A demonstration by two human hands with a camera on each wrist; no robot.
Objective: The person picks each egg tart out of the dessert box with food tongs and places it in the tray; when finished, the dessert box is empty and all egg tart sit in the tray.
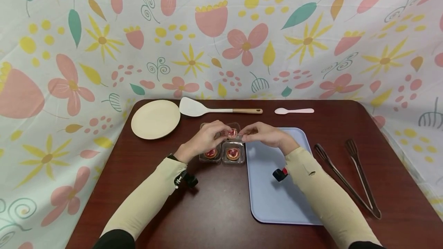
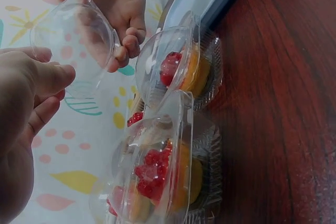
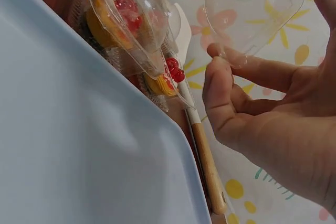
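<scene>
My left hand [image 1: 209,138] and right hand [image 1: 264,134] hold a clear plastic lid [image 2: 86,40] between them, above the back of a cluster of tart boxes. In the left wrist view the left thumb and fingers pinch one side of the lid. The right wrist view shows the right thumb and index finger pinching its opposite corner. Below are several clear boxes, each with a red-topped tart; two at the front, a left box [image 1: 211,160] and a right box [image 1: 233,160], have domed covers over them. One tart [image 1: 232,133] sits behind, between the hands. The back left box is mostly hidden by my left hand.
A blue tray [image 1: 273,203] lies right of the boxes, under my right forearm. Metal tongs [image 1: 363,178] rest farther right. Along the back are a cream plate [image 1: 155,120], a white spatula with wooden handle [image 1: 221,110] and a pink spoon [image 1: 294,111]. Patterned cloth hangs behind the table.
</scene>
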